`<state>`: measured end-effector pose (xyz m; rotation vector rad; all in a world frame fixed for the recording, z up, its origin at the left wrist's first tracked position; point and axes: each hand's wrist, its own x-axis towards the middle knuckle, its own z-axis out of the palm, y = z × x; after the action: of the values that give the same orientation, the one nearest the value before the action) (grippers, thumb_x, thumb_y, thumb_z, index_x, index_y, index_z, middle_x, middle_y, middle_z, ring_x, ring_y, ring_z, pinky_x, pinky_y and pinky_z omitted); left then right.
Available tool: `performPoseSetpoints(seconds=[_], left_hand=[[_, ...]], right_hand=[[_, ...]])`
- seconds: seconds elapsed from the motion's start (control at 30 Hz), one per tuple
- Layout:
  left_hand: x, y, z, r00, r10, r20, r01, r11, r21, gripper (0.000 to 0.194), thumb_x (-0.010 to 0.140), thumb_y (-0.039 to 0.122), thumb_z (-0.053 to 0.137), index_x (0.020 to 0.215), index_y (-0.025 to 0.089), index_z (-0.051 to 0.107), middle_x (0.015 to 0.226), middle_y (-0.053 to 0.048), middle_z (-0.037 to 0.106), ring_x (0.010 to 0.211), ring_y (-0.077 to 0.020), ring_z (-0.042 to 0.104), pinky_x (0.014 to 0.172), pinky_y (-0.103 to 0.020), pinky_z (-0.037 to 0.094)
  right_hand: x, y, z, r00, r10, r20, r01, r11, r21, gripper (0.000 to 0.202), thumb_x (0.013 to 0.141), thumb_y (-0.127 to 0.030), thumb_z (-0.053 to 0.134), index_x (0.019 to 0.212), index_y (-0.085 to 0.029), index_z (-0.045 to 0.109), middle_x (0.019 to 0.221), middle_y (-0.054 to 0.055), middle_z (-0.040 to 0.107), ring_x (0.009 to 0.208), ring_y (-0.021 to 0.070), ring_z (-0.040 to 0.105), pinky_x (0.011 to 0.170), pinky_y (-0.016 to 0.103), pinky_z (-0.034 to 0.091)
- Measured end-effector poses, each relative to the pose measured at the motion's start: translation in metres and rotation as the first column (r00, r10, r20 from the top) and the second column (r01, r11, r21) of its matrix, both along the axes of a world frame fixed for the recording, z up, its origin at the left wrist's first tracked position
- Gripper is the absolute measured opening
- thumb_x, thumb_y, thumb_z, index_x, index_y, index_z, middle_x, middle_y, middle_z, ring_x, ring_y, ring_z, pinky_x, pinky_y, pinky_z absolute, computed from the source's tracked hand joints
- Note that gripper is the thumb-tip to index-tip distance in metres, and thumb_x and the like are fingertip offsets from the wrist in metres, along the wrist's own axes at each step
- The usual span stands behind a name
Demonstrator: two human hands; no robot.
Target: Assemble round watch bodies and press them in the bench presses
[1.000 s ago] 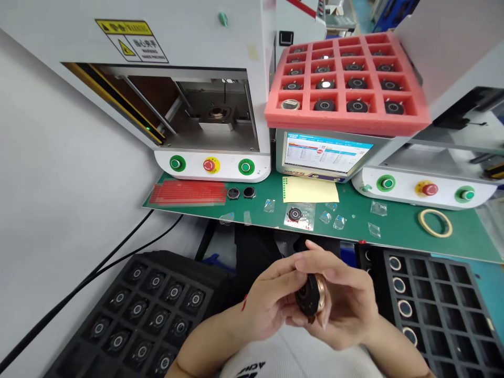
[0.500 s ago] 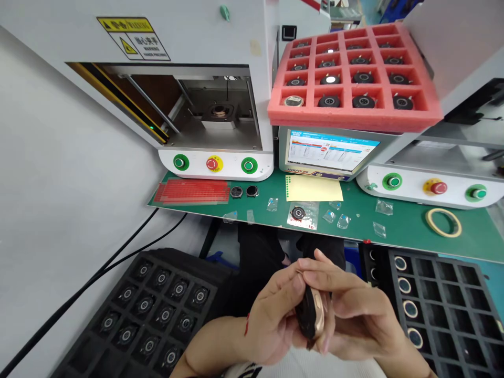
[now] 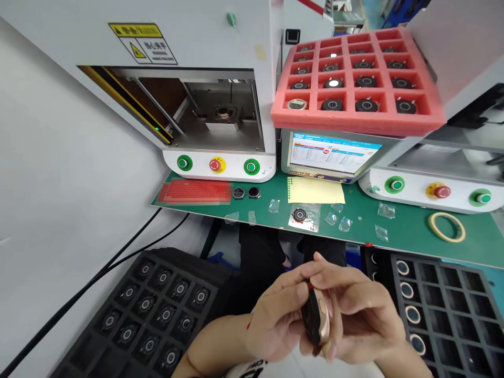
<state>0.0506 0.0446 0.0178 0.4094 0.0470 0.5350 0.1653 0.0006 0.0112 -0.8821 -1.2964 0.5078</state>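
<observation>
Between both hands, in front of my body, a round watch case [image 3: 317,315] with a black face and a gold-coloured side is held on edge. My left hand [image 3: 277,310] grips it from the left, thumb near its top edge. Fingers of my right hand [image 3: 360,307] wrap around the gold side, where a side button shows. A small red bit is visible at the top of the case, by the fingertips. On the green bench [image 3: 268,218] beyond, another watch case [image 3: 300,215] lies back up on a clear plastic bag.
A press machine [image 3: 220,165] stands back left, with a monitor [image 3: 331,152] beside it under a pink foam tray [image 3: 354,122]. Black trays [image 3: 157,294] [image 3: 444,304] of watch parts flank me. Red strips [image 3: 197,191], yellow paper [image 3: 315,190] and a tape roll [image 3: 447,227] lie on the bench.
The watch case has turned slightly in my hands, and a red bit now shows at its top. Both hands stay on it. The whole view has shifted a little.
</observation>
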Motion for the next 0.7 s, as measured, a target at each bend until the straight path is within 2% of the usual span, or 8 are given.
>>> performPoseSetpoints(seconds=[0.17, 0.27, 0.4, 0.53, 0.7], left_hand=[[0.002, 0.004, 0.005, 0.996, 0.005, -0.09, -0.007, 1.0, -0.025, 0.027, 0.092, 0.039, 0.048, 0.079, 0.015, 0.054, 0.05, 0.001, 0.047, 0.039, -0.0065, 0.036, 0.033, -0.016, 0.017], [0.003, 0.004, 0.006, 0.994, -0.001, -0.111, -0.002, 1.0, -0.026, 0.03, 0.091, 0.042, 0.049, 0.077, 0.015, 0.053, 0.047, 0.002, 0.044, 0.039, -0.0073, 0.036, 0.033, -0.017, 0.018], [0.003, 0.004, 0.004, 0.994, -0.012, -0.109, 0.01, 1.0, -0.018, 0.031, 0.092, 0.043, 0.047, 0.077, 0.016, 0.052, 0.045, 0.004, 0.038, 0.039, -0.0082, 0.035, 0.034, -0.018, 0.019], [0.005, 0.004, 0.0, 0.991, -0.023, -0.134, 0.021, 1.0, -0.017, 0.032, 0.091, 0.045, 0.047, 0.076, 0.016, 0.05, 0.049, 0.002, 0.046, 0.038, -0.007, 0.034, 0.035, -0.018, 0.02], [0.008, 0.004, -0.003, 0.983, -0.009, -0.181, 0.002, 0.999, -0.039, 0.029, 0.09, 0.044, 0.05, 0.086, 0.015, 0.052, 0.055, 0.001, 0.05, 0.041, -0.0075, 0.039, 0.036, -0.017, 0.024]], right_hand=[[-0.001, 0.004, -0.004, 0.998, -0.002, -0.061, 0.001, 1.0, -0.013, 0.044, 0.074, -0.03, 0.08, 0.108, -0.025, 0.053, 0.107, 0.009, 0.068, 0.097, 0.026, 0.071, 0.094, 0.047, 0.059], [-0.002, 0.004, -0.007, 0.997, -0.056, -0.051, 0.054, 0.998, -0.024, 0.046, 0.074, -0.03, 0.079, 0.11, -0.027, 0.05, 0.112, 0.009, 0.066, 0.096, 0.0264, 0.071, 0.091, 0.049, 0.06], [-0.001, 0.003, -0.01, 0.999, -0.002, -0.049, 0.002, 1.0, -0.017, 0.05, 0.074, -0.031, 0.079, 0.114, -0.026, 0.051, 0.113, 0.01, 0.067, 0.1, 0.0263, 0.069, 0.091, 0.047, 0.059], [0.005, 0.002, -0.018, 0.998, 0.024, -0.055, -0.025, 1.0, -0.01, 0.055, 0.073, -0.032, 0.08, 0.118, -0.026, 0.05, 0.114, 0.011, 0.068, 0.101, 0.0277, 0.069, 0.09, 0.047, 0.059], [0.013, 0.001, -0.025, 0.995, 0.089, -0.034, -0.089, 0.996, 0.002, 0.051, 0.075, -0.031, 0.079, 0.118, -0.026, 0.051, 0.11, 0.008, 0.07, 0.1, 0.0254, 0.069, 0.101, 0.05, 0.052]])
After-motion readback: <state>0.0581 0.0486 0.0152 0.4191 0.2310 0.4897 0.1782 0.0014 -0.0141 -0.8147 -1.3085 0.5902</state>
